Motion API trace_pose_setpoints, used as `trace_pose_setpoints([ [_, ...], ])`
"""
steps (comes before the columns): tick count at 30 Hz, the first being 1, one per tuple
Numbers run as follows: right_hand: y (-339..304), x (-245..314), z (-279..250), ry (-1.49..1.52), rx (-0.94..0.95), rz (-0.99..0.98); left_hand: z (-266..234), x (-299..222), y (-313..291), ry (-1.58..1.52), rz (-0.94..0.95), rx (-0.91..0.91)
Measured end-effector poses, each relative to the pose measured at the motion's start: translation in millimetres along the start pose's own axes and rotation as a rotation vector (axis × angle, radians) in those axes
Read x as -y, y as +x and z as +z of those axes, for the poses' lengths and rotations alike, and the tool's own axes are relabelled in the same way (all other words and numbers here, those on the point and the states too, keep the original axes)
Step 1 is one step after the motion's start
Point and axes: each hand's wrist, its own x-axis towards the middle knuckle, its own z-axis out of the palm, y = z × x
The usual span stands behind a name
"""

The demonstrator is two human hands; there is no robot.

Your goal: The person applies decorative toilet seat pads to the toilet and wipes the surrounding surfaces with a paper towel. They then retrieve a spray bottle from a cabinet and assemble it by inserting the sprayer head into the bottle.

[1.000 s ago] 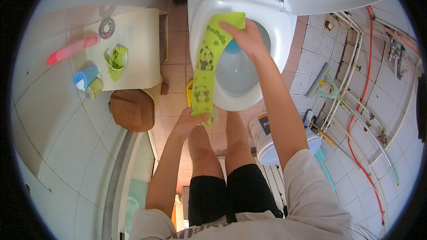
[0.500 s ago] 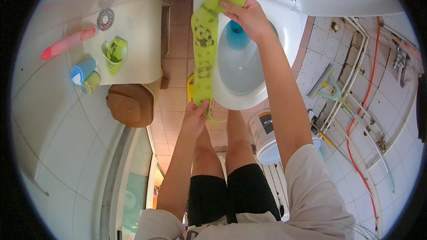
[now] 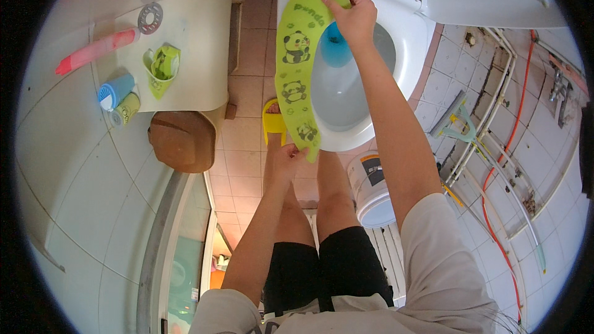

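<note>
A long, curved lime-green toilet seat pad [image 3: 293, 80] with panda prints stretches between my hands, over the left side of the white toilet's seat [image 3: 402, 74]. My right hand [image 3: 357, 17] pinches its far end, by the seat hinge. At the near end, my left hand [image 3: 291, 159] grips the lower tip between thumb and fingers. The pad follows the bend of the seat; whether it touches the seat all along, I cannot tell. Inside the bowl shows a blue patch [image 3: 336, 46] beside the water.
Left of the toilet, a cream cabinet top [image 3: 204, 43] carries an opened green packet [image 3: 164, 69], a blue cup [image 3: 115, 91] and a pink bottle [image 3: 99, 51]. Below it sits a brown bin [image 3: 182, 141]. A white bucket [image 3: 371, 192], squeegee [image 3: 456, 120] and red hose [image 3: 508, 139] lie to the right.
The pad has swung from a straight hang into a curve along the seat's left side, its prints now facing up. My left hand has moved slightly right and nearer me.
</note>
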Motion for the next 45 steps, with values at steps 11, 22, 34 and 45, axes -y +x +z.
trace_pose_setpoints([
  [11,2.2,1.5,0.5,-0.059,0.010,-0.055,15.7,12.7,-14.0,-0.293,0.199,-0.103],
  [22,10.8,18.5,2.4,-0.355,0.035,-0.553,44.2,16.4,-9.4,-0.425,0.027,-0.104],
  [34,14.7,11.5,2.3,-0.247,0.142,-0.457,46.0,31.6,2.6,-0.463,0.058,-0.037],
  [45,11.6,16.2,7.0,-0.227,0.084,-0.374,47.9,36.3,4.4,-0.429,-0.024,-0.130],
])
